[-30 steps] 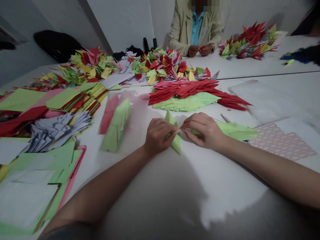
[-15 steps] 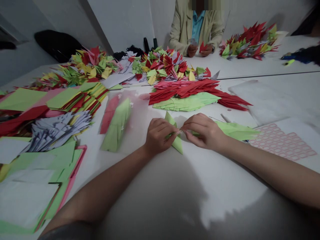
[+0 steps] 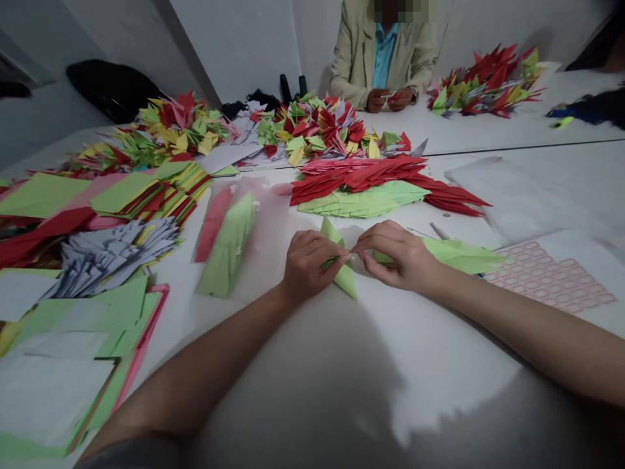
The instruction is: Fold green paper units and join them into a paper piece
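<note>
My left hand (image 3: 307,264) is closed on a folded light green paper piece (image 3: 344,276) that stands up from the white table (image 3: 342,391), one point showing above the fingers and one below. My right hand (image 3: 398,256) pinches the same piece from the right, its fingertips meeting the left hand's at the fold. Under and behind my right hand lie more flat green folded papers (image 3: 459,255).
Stacks of red and green folded papers (image 3: 371,185) lie just beyond my hands. Heaps of coloured folded pieces (image 3: 317,127) and flat sheets (image 3: 112,195) fill the left and back. A pink sticker sheet (image 3: 551,277) lies right. A person (image 3: 385,52) sits opposite, hands together.
My hands have hardly moved; the green piece has tilted slightly in my fingers. The person opposite has lowered a red piece and brought both hands together.
</note>
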The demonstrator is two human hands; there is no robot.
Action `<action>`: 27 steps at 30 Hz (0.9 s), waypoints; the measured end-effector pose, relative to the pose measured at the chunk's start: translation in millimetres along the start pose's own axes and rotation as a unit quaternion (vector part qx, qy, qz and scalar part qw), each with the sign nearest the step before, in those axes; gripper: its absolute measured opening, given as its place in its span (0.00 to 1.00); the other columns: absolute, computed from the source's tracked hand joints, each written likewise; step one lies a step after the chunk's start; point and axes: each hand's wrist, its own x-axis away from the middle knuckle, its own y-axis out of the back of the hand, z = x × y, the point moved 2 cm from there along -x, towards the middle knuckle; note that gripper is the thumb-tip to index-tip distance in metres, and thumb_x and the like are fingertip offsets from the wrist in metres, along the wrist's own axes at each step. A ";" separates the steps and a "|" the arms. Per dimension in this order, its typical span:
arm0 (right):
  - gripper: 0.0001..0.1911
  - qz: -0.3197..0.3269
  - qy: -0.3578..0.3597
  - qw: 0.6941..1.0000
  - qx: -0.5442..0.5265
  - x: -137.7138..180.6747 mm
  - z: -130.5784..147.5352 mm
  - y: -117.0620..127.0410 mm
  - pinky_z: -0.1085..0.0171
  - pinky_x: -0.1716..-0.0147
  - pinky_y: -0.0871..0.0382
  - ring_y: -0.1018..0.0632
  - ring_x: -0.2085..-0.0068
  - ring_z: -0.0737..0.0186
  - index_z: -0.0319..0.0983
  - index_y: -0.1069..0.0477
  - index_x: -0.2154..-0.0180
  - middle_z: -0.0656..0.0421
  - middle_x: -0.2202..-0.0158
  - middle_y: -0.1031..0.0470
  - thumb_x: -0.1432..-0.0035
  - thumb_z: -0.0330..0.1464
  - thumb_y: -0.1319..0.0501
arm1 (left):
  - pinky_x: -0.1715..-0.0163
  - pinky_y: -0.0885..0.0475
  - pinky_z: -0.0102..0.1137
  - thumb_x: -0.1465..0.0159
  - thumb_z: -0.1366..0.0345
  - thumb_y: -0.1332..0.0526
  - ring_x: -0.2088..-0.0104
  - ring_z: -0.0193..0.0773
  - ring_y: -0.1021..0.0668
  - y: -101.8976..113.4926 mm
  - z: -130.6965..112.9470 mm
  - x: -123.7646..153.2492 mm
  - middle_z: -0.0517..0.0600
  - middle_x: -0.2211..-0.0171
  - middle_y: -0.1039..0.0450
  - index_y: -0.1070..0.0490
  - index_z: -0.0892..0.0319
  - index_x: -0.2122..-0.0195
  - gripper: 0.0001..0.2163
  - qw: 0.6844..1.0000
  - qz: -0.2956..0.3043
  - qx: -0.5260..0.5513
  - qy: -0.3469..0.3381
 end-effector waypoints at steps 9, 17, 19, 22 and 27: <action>0.04 0.011 0.020 0.997 0.074 0.5 -1.5 1.6 0.58 0.63 0.35 0.25 0.61 0.59 0.40 0.31 0.63 0.56 0.64 0.24 0.39 0.30 0.44 | 0.52 0.32 0.41 0.46 0.57 0.32 0.51 0.46 0.28 6.9 0.1 -4.3 0.56 0.51 0.30 0.34 0.56 0.51 0.23 0.998 -0.027 0.039 0.032; 0.08 -0.112 -0.004 0.992 0.065 2.2 -2.5 8.6 0.56 0.63 0.32 0.27 0.61 0.57 0.42 0.33 0.58 0.53 0.62 0.28 0.39 0.28 0.45 | 0.57 0.29 0.35 0.47 0.55 0.32 0.54 0.42 0.27 -6.0 12.7 1.9 0.58 0.49 0.33 0.42 0.58 0.42 0.34 0.971 0.061 0.160 0.166; 0.08 -0.117 0.015 0.992 0.047 1.9 -0.9 9.3 0.57 0.64 0.31 0.26 0.61 0.58 0.43 0.33 0.59 0.54 0.63 0.28 0.40 0.27 0.44 | 0.62 0.28 0.31 0.44 0.59 0.33 0.60 0.38 0.25 -10.2 15.4 4.1 0.55 0.56 0.29 0.35 0.60 0.49 0.24 0.956 0.083 0.193 0.204; 0.06 -0.101 0.016 0.995 0.014 -0.5 0.7 11.0 0.56 0.62 0.31 0.26 0.61 0.57 0.43 0.32 0.60 0.55 0.63 0.27 0.41 0.29 0.43 | 0.66 0.28 0.29 0.44 0.63 0.34 0.64 0.36 0.24 -13.3 19.3 5.9 0.52 0.63 0.27 0.29 0.61 0.58 0.13 0.935 0.098 0.251 0.231; 0.12 -0.099 -0.046 0.994 -0.021 -5.5 -7.8 16.2 0.52 0.57 0.31 0.26 0.56 0.53 0.42 0.34 0.56 0.52 0.60 0.27 0.42 0.37 0.40 | 0.68 0.29 0.27 0.45 0.65 0.33 0.64 0.35 0.24 -12.4 23.0 5.9 0.52 0.62 0.27 0.26 0.58 0.57 0.14 0.932 0.083 0.274 0.222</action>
